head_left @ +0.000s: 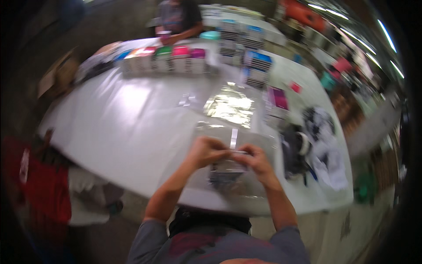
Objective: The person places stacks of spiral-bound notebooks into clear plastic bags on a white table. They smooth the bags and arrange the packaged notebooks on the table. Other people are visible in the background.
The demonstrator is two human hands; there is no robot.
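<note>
My left hand and my right hand meet close together over the table's near edge, fingertips pinched on the edge of a clear plastic bag. A narrow white strip stands out just beyond the fingers; whether it belongs to the bag is blurred. Under my hands lies a dark, flat stack, seen through the plastic. Just past them, shiny clear plastic bags lie in a pile, reflecting the light.
A white table spreads ahead. Stacks of colour-topped cards or boxes line its far side; blue-topped stacks and a purple-topped stack stand right. A black roll-like object and crumpled plastic lie right. Another person is across.
</note>
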